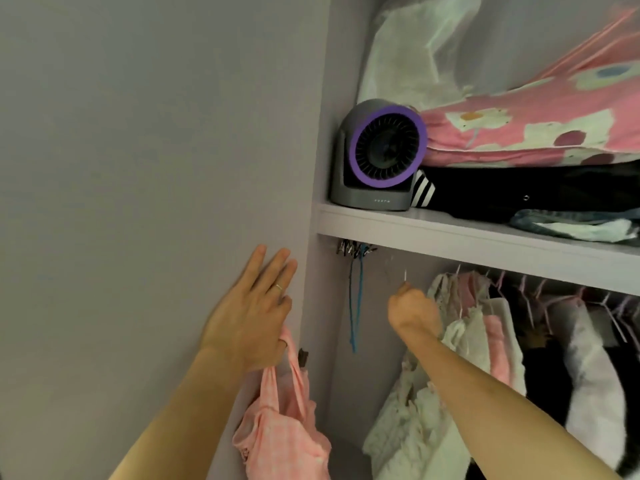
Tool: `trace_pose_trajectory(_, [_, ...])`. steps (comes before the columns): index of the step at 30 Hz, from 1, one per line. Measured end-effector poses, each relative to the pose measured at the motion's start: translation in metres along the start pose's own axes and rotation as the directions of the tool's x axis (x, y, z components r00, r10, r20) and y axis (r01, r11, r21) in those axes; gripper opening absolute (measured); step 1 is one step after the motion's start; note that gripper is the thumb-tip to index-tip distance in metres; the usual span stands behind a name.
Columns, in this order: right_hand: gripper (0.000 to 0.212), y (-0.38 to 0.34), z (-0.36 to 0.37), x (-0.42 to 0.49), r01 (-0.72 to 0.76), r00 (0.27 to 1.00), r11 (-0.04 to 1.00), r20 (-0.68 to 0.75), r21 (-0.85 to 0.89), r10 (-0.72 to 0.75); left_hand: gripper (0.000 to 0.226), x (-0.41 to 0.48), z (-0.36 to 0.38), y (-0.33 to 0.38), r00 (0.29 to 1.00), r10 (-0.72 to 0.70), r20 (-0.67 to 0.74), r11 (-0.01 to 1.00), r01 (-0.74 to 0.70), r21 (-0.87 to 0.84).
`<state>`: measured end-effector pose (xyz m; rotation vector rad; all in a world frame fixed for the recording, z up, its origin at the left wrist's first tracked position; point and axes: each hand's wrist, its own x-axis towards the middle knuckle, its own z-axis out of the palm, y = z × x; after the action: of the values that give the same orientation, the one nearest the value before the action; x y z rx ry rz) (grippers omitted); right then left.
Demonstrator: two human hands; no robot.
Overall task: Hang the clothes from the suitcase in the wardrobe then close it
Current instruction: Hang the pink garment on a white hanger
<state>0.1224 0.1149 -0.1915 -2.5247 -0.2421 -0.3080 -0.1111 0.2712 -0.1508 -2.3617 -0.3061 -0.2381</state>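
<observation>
- One strap of the pink garment (280,427) is dangling from the left hand (249,323) beside the door (138,168), other fingers (273,271) straight; it could slip.
- The right hand (412,311) is clenching a hanger (405,276) under the shelf (450,233); its hook may miss.

The pale shelf (450,237) in the wardrobe (322,133) carries a grey fan (381,157) at its left end, just beside a black garment (502,192) with white stripes, and a blue cloth (571,225) at the front edge.
</observation>
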Motion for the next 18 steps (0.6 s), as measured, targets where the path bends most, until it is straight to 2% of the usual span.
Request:
trace_pose_trajectory(2, [0.036, 0.014, -0.028, -0.014, 0.007, 1.000, 0.998, 0.029, -0.061, -0.006, 0.062, -0.003, -0.012, 0.001, 0.996, 0.045, 0.073, 0.997, -0.041, -0.064])
trace_pose_trajectory(4, [0.039, 0.021, -0.055, -0.028, 0.030, 0.998, 0.997, 0.053, -0.078, -0.026, 0.059, -0.005, -0.024, 0.003, 0.988, 0.042, 0.147, 0.991, -0.022, -0.134])
trace_pose_trajectory(6, [0.041, 0.032, -0.088, -0.047, 0.025, 0.997, 0.994, 0.081, -0.104, -0.017, 0.052, -0.005, -0.043, 0.008, 0.978, 0.023, 0.206, 0.946, 0.045, -0.320])
trace_pose_trajectory(7, [0.044, 0.037, -0.098, -0.055, 0.023, 0.995, 0.995, 0.098, -0.101, -0.013, 0.043, -0.005, -0.049, 0.012, 0.973, -0.009, 0.229, 0.871, 0.120, -0.476])
trace_pose_trajectory(8, [0.047, 0.042, -0.111, -0.065, 0.019, 0.993, 0.995, 0.119, -0.098, -0.007, 0.031, -0.002, -0.053, 0.016, 0.965, -0.047, 0.259, 0.730, 0.210, -0.650])
trace_pose_trajectory(9, [0.050, 0.049, -0.126, -0.075, 0.006, 0.990, 0.996, 0.141, -0.094, 0.007, 0.020, 0.000, -0.059, 0.021, 0.940, -0.049, 0.337, 0.519, 0.312, -0.796])
trace_pose_trajectory(10, [0.050, 0.059, -0.144, -0.092, -0.020, 0.987, 0.998, 0.158, -0.066, 0.030, 0.014, -0.005, -0.070, 0.028, 0.908, -0.018, 0.418, 0.288, 0.405, -0.868])
trace_pose_trajectory(12, [0.052, 0.078, -0.168, -0.118, -0.066, 0.980, 0.997, 0.191, 0.042, 0.057, 0.015, -0.018, -0.083, 0.044, 0.880, -0.022, 0.475, -0.101, 0.470, -0.877])
trace_pose_trajectory(13, [0.053, 0.091, -0.179, -0.135, -0.095, 0.974, 0.988, 0.216, 0.124, 0.066, 0.021, -0.026, -0.088, 0.054, 0.860, 0.002, 0.510, -0.247, 0.494, -0.834])
trace_pose_trajectory(15, [0.054, 0.116, -0.193, -0.170, -0.164, 0.964, 0.941, 0.251, 0.295, 0.089, 0.040, -0.037, -0.096, 0.079, 0.843, 0.129, 0.521, -0.435, 0.521, -0.735])
trace_pose_trajectory(18, [0.052, 0.142, -0.205, -0.212, -0.218, 0.962, 0.849, 0.251, 0.481, 0.105, 0.041, -0.038, -0.100, 0.121, 0.818, 0.244, 0.520, -0.534, 0.561, -0.632])
